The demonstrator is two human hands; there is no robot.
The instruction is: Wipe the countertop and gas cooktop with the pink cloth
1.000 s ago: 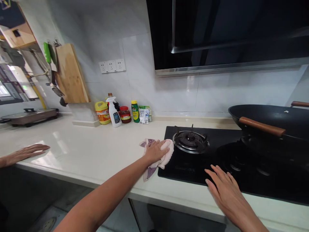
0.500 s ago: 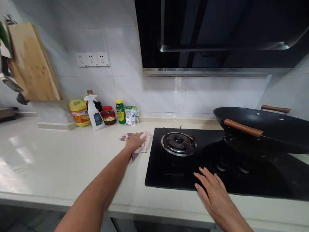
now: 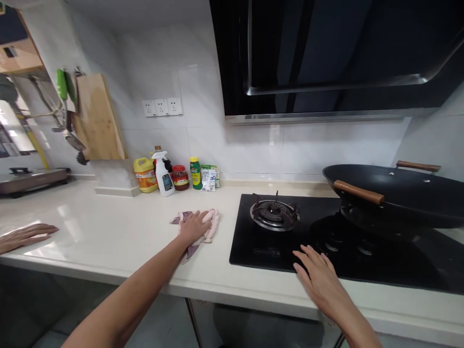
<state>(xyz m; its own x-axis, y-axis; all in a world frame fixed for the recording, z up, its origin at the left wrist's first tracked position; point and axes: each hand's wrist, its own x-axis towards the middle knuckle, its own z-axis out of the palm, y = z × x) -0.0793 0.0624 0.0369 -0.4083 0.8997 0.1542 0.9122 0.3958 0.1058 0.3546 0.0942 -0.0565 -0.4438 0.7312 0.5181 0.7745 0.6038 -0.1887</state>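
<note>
My left hand [image 3: 194, 226] presses down on a crumpled pink-and-purple cloth [image 3: 214, 227], its fingers bent over the fabric. The cloth lies on the pale countertop [image 3: 145, 241], just left of the black gas hob [image 3: 246, 246]. Over the hob's front edge my right hand [image 3: 318, 274] rests with its fingers spread, holding nothing. The hob's left burner [image 3: 274, 214] is bare. On the right side sits a large black wok [image 3: 413, 193] with wooden handles.
Another person's hand [image 3: 27, 237] lies on the counter at the far left. Along the wall stand a yellow jug [image 3: 145, 175], a white spray bottle [image 3: 164, 176], a red-lidded jar [image 3: 180, 178], a green bottle [image 3: 195, 173] and packets [image 3: 209, 179]. A range hood [image 3: 326, 53] hangs above.
My left hand has slid the cloth a little left and toward me, away from the hob. The view has turned left, bringing the other person's hand into sight. My right hand stays spread.
</note>
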